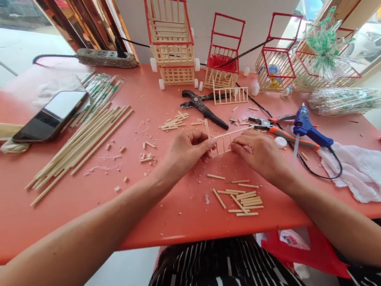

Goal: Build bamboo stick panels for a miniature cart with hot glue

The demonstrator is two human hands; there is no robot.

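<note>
On the far left of the red worktop [14, 207] I see one phone [51, 116] lying face up on a crumpled cloth, and beside it a loose sheaf of long bamboo sticks [79, 145], too many to count, slanting up toward the right. Near the middle my left hand [186, 150] has its fingers pinched on the left end of a small stick ladder frame [224, 141], which is held just above the worktop between both hands. My right hand [262, 154] pinches the frame's right end with thumb and forefinger. The frame's long axis runs left to right, tilting slightly up toward the right, with its short rungs standing across it. Below the hands lies a small pile of cut sticks [244, 199], roughly a dozen. Behind the hands lie one black cutter [202, 105] and one orange-handled pliers [282, 131]. Further back stand four stick-and-red-frame carts [170, 31]. To the right lies one blue glue gun [308, 127], its rear touching a white cloth [366, 171].
</note>
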